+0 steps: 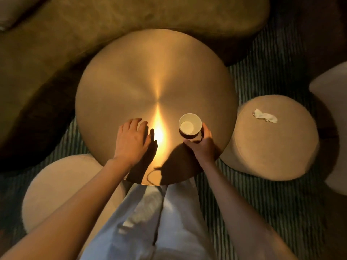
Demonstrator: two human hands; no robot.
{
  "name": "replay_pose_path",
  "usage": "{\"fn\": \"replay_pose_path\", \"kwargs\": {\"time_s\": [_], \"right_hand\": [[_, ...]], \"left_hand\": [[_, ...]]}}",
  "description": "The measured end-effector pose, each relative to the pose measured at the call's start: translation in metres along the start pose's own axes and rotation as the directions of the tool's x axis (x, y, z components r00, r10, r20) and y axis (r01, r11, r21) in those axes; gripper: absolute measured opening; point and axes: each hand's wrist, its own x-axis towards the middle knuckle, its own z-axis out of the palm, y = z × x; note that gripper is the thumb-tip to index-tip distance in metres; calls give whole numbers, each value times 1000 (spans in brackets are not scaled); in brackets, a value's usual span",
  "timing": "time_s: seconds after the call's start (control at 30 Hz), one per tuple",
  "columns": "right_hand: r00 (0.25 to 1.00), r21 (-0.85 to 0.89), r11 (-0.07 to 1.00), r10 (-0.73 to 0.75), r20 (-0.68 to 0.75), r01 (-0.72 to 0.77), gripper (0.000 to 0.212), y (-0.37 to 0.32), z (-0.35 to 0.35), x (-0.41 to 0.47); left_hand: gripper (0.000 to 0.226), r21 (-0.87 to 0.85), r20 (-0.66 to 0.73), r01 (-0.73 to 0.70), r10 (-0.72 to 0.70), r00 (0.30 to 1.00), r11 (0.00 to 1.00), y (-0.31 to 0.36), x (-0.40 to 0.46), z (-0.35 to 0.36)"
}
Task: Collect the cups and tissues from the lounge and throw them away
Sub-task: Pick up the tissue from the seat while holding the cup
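A person stands over a round brass-toned table (pixel 142 76) in a dim lounge. The left hand (pixel 131 139) lies flat on the tabletop, fingers straight and close together. Just right of a bright glare, the right hand (pixel 201 143) curls its fingers around an upright paper cup (pixel 190 126), white inside, standing near the table's edge. Farther right, a crumpled tissue (pixel 265 116) lies atop a beige round pouf (pixel 270 147).

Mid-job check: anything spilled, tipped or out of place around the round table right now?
One thing: a crumpled tissue lies on top of the round pouf right of the table, litter still to be collected. The cup is upright in the right hand; no spill shows. The left hand lies flat on the table.
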Motion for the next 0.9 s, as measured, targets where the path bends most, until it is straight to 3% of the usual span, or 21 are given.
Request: {"fn": "replay_pose_path", "kwargs": {"time_s": [0.33, 0.5, 0.63, 0.9], "right_hand": [[988, 39, 992, -112, -108, 117, 74, -12, 15, 22], [974, 142, 976, -141, -179, 167, 66, -41, -12, 6], [920, 107, 953, -241, -309, 285, 63, -55, -53, -16], [879, 216, 961, -52, -474, 173, 74, -23, -184, -51]], "left_hand": [[46, -81, 31, 66, -64, 997, 995, 7, 22, 1], [46, -293, 58, 135, -123, 991, 947, 29, 24, -12], [45, -344, 37, 15, -3, 999, 939, 74, 33, -22], [45, -233, -51, -337, 335, 941, 912, 198, 46, -29]]}}
